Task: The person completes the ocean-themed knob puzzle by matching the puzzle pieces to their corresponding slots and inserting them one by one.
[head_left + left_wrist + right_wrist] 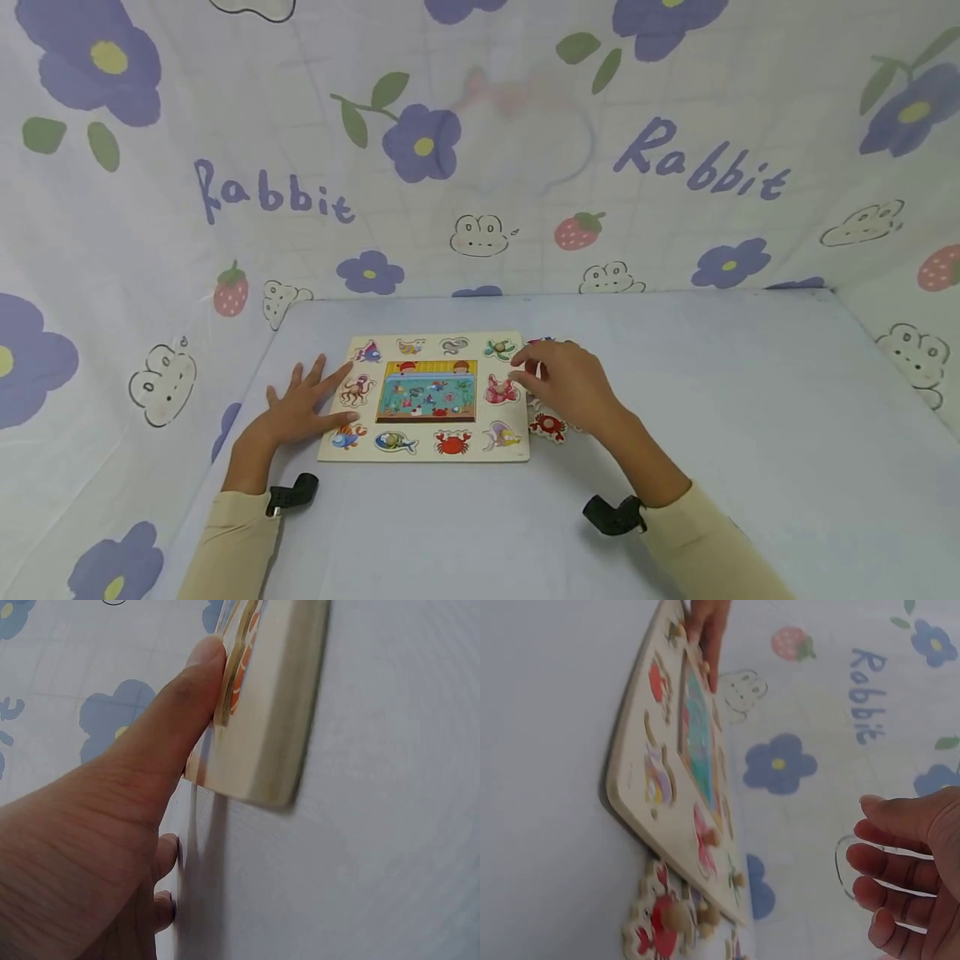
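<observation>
A wooden sea-animal puzzle board lies on the table. My left hand, fingers spread, rests at its left edge, and in the left wrist view the thumb lies on the board's face. Above the board's right side hovers my right hand, loosely curled, and the right wrist view shows nothing between its fingers. Below that hand a pink knobbed piece sits in the board, with a green turtle piece behind it. A loose red crab piece lies beside the right edge.
More knobbed pieces lie by the crab piece, partly hidden under my right hand in the head view. A picture of a fish tank fills the board's middle. A curtain printed with flowers and rabbits hangs behind the white table.
</observation>
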`<action>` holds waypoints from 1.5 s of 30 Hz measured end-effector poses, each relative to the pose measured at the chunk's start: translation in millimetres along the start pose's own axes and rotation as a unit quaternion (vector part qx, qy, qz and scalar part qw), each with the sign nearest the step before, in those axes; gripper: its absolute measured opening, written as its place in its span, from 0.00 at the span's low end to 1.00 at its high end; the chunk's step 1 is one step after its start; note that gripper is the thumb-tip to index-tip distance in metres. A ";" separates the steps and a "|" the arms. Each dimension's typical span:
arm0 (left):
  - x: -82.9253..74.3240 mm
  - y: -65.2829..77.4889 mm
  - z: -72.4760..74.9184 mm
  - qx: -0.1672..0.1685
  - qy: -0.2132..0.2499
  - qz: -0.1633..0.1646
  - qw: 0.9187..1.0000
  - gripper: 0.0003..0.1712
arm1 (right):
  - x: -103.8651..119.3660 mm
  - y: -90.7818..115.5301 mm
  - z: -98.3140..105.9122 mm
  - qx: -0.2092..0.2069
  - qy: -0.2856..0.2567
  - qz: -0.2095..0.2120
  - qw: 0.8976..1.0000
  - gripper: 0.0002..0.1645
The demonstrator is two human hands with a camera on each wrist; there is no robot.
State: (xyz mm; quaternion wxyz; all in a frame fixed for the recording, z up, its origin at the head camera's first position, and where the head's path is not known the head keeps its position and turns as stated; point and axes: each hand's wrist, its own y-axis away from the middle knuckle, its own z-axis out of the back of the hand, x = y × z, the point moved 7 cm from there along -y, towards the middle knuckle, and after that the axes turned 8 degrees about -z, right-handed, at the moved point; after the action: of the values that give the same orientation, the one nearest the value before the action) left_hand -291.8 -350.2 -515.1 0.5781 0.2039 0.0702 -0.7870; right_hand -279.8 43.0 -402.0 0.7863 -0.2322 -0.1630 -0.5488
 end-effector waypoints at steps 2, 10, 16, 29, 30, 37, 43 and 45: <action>-1.1 -0.7 -0.1 0.000 0.003 -0.001 1.000 0.55 | -8.1 -4.5 4.9 -0.008 0.001 -0.002 1.000 0.13; -1.6 -4.6 -5.0 0.003 0.002 0.005 1.000 0.56 | -45.7 -19.3 13.5 -0.023 -0.017 -0.031 0.999 0.12; -0.1 -4.5 -9.4 0.004 0.001 0.010 1.000 0.57 | -69.8 -22.1 7.1 -0.017 -0.021 -0.063 0.998 0.12; -0.8 -4.2 -10.0 0.001 -0.003 0.007 1.000 0.57 | -112.2 -38.6 6.5 -0.038 -0.035 -0.101 0.994 0.10; -1.3 -4.2 -9.8 0.001 -0.003 0.006 1.000 0.57 | -114.5 -39.0 5.8 -0.036 -0.037 -0.106 0.993 0.10; -4.0 -4.6 -6.9 0.001 -0.005 0.003 1.000 0.57 | -124.0 -42.4 2.0 -0.035 -0.036 -0.112 0.992 0.08; -1.9 -1.4 -0.8 0.001 -0.005 0.008 1.000 0.56 | -128.8 -49.5 -4.0 -0.028 -0.020 -0.128 0.991 0.08; 0.0 0.0 -0.1 0.001 -0.004 0.010 1.000 0.56 | -130.6 -51.5 -8.4 -0.018 -0.015 -0.135 0.991 0.09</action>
State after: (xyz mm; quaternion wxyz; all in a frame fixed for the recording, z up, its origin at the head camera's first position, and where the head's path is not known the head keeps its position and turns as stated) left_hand -291.7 -350.2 -515.3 0.5859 0.2022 0.0646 -0.7821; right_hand -373.1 126.4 -466.2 0.6983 -0.2298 -0.1945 -0.6494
